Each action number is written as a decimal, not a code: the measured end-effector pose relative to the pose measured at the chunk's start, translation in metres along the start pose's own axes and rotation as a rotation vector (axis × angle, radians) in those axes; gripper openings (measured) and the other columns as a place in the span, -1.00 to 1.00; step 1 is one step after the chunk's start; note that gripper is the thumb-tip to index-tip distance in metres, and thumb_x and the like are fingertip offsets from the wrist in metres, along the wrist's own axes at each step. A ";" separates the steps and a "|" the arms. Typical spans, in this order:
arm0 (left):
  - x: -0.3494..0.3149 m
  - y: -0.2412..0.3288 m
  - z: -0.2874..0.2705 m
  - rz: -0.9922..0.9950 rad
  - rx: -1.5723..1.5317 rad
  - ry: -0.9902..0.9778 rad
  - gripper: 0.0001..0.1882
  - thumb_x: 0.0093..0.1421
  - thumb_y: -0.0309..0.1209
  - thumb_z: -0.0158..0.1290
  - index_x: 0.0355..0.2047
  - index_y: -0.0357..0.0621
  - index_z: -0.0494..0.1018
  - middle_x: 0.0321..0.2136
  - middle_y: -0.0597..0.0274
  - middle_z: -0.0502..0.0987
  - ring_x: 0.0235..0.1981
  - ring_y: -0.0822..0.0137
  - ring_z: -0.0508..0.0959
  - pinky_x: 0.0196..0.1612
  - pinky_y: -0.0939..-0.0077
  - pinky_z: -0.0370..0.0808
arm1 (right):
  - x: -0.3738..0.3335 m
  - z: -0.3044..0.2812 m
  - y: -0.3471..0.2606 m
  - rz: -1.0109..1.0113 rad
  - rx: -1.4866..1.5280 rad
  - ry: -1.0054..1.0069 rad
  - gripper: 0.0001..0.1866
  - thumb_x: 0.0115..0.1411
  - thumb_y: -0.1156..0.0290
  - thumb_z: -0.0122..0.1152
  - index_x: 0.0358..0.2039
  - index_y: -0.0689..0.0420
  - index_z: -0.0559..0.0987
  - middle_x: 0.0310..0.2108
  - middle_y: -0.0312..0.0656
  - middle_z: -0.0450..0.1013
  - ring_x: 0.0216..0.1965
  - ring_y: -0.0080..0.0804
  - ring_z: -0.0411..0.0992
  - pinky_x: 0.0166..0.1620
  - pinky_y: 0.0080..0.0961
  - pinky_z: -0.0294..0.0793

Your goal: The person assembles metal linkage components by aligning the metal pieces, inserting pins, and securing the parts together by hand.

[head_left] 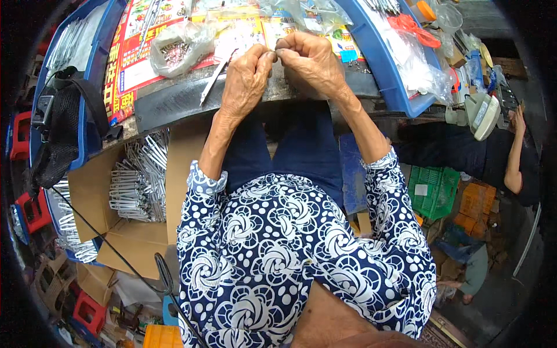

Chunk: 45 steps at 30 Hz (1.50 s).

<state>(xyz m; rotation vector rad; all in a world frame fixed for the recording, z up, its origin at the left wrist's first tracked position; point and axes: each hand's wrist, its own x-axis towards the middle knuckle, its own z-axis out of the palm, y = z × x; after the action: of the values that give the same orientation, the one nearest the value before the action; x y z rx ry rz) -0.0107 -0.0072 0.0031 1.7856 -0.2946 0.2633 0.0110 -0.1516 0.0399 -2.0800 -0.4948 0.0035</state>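
My left hand (246, 81) and my right hand (313, 62) meet over the front part of the table, thumbs and fingertips pinched close together. Whatever lies between the fingertips is too small or too hidden to make out. Beside my left hand a slim silvery metal strip (213, 82) lies slantwise, its near end by the dark table edge (174, 107). A clear plastic bag (200, 40) of small metal parts sits open to the left of it. Under and beyond my hands, printed red and yellow sheets (130, 64) cover the tabletop.
Blue trays flank the table: the left tray (96, 40) holds long metal pieces, the right tray (400, 101) plastic bags. Below left, a cardboard box (93, 197) is full of metal rods (136, 185). A green crate (432, 191) stands at right, near another person's arm (514, 156).
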 end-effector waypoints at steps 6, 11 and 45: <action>0.002 -0.002 -0.005 -0.204 -0.292 -0.114 -0.74 0.11 -0.33 -0.18 -0.57 -0.26 0.37 -0.78 0.33 0.30 -0.74 0.52 0.26 -0.67 0.59 0.19 | -0.001 0.004 -0.005 -0.270 -0.331 0.100 -0.92 -0.04 0.52 0.08 -0.48 0.22 0.44 -0.64 -0.23 0.39 -0.62 -0.52 0.37 -0.54 -0.65 0.34; 0.003 0.005 -0.011 -0.393 -0.670 -0.200 -0.75 0.07 -0.32 -0.17 -0.63 -0.20 0.34 -0.80 0.45 0.22 -0.79 0.64 0.08 -0.74 0.74 -0.02 | 0.002 0.003 0.001 -0.644 -0.644 0.142 -0.84 -0.13 0.63 0.07 -0.46 0.21 0.39 -0.59 -0.11 0.36 -0.59 -0.22 0.39 -0.53 -0.49 0.38; 0.004 0.012 -0.003 -0.434 -0.745 -0.208 -0.81 0.02 -0.37 -0.12 -0.63 -0.19 0.36 -0.81 0.45 0.22 -0.80 0.66 0.10 -0.74 0.78 -0.02 | -0.008 -0.001 0.000 -0.536 -0.363 0.199 -0.88 -0.08 0.55 0.08 -0.45 0.20 0.46 -0.65 -0.20 0.40 -0.68 -0.51 0.38 -0.60 -0.62 0.34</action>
<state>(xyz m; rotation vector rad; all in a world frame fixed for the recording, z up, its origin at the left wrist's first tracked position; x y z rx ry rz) -0.0110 -0.0067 0.0158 1.0923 -0.1168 -0.3148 0.0038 -0.1551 0.0387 -2.1978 -0.9682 -0.6420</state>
